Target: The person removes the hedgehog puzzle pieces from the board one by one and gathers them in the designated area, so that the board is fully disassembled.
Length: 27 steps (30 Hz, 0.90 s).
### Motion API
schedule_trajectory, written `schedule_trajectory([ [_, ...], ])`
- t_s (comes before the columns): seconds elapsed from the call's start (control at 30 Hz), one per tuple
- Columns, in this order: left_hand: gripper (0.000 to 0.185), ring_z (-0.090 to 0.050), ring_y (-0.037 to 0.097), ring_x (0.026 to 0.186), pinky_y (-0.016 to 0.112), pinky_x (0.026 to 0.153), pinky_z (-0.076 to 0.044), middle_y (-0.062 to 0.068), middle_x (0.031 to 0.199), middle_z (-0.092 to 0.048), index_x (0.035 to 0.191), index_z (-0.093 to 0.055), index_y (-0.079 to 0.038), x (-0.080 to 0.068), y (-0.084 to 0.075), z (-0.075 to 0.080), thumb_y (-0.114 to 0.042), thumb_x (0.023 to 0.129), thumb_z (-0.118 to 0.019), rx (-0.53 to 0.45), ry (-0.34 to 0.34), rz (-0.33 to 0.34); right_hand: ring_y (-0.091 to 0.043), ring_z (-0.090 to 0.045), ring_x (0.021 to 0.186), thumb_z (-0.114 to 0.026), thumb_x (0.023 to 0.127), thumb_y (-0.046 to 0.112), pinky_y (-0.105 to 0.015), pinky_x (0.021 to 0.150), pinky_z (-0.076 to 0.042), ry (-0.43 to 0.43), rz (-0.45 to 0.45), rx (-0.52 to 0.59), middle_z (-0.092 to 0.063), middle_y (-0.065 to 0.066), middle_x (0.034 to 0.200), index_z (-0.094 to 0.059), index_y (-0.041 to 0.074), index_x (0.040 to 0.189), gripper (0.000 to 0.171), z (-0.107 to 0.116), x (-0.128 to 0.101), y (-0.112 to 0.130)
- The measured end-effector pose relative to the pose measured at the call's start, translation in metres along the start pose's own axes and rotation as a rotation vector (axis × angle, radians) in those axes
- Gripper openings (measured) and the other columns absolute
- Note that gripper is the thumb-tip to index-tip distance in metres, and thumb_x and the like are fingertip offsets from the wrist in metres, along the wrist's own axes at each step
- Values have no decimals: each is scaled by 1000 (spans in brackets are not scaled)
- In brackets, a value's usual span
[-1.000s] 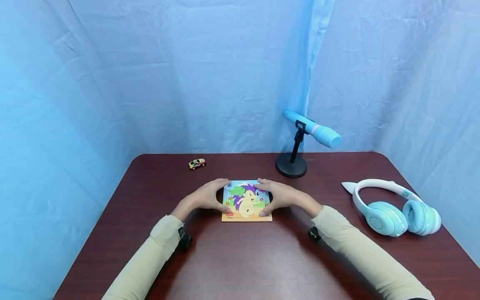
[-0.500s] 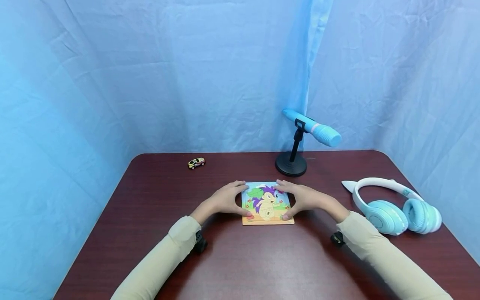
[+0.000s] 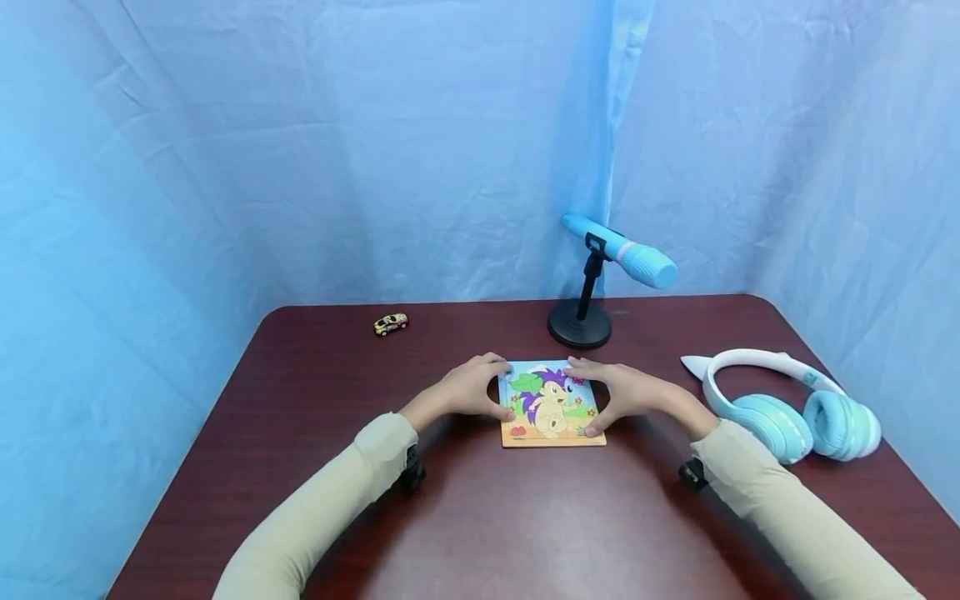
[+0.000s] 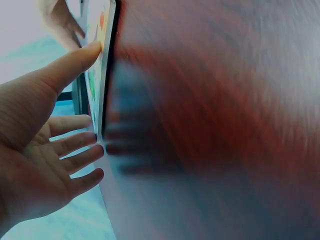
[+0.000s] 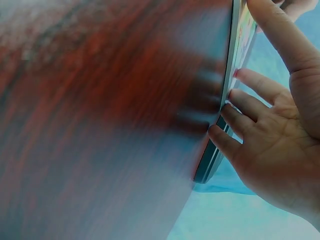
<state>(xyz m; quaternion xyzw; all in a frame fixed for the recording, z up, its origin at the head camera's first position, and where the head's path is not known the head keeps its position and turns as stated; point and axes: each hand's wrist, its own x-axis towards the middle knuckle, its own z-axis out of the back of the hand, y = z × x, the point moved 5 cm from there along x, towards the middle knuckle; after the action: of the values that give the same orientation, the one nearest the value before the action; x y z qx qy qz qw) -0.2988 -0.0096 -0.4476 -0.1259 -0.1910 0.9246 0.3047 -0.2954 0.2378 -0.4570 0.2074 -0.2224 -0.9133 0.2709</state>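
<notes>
A thin square puzzle board [image 3: 551, 408] with a purple-haired cartoon hedgehog on it lies flat on the dark wooden table, between both hands. My left hand [image 3: 474, 387] is at its left side. Its thumb rests on the board's face, and the other fingers, nearly straight, are at the edge, as the left wrist view shows. On the right side my right hand [image 3: 628, 392] touches the board with its thumb near the lower right corner. Its index finger reaches the upper edge, and the fingers [image 5: 250, 104] lie spread and fairly straight along the rim.
Behind the board stands a light blue microphone [image 3: 622, 250] on a black round stand [image 3: 580, 323]. White and mint headphones [image 3: 772, 425] with cat ears lie to the right. A small toy car [image 3: 391, 323] sits at the back left. Blue cloth [image 3: 450, 150] surrounds the table [image 3: 480, 517].
Both hands have moved the puzzle board to the right across the table. The left thumb has shifted a little upward along the board. The other objects keep their places.
</notes>
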Motion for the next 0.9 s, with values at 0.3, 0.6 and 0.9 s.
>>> schedule_trajectory([
  [0.3, 62, -55, 25, 118, 39, 101, -49, 11, 136, -58, 141, -60, -7, 19, -2, 8, -39, 90, -76, 86, -20, -44, -46, -25, 151, -89, 74, 47, -67, 113, -32, 0, -16, 9, -22, -17, 169, -38, 12, 158, 104, 4, 4, -3],
  [0.6, 46, -59, 23, 106, 38, 96, -51, 11, 122, -63, 129, -70, -5, 32, 5, 8, -27, 89, -79, -4, -44, -55, -46, -27, 150, -89, 74, 46, -66, 113, -34, 8, -8, 0, -23, -17, 169, -38, 12, 159, 105, 1, 2, -2],
  [0.9, 44, -61, 22, 105, 37, 94, -52, 8, 120, -66, 124, -73, -8, 32, 6, 10, -28, 86, -83, -51, -30, -28, -46, -28, 150, -90, 74, 45, -66, 113, -34, 8, -9, -4, -24, -17, 168, -39, 11, 158, 104, 1, 1, 3],
])
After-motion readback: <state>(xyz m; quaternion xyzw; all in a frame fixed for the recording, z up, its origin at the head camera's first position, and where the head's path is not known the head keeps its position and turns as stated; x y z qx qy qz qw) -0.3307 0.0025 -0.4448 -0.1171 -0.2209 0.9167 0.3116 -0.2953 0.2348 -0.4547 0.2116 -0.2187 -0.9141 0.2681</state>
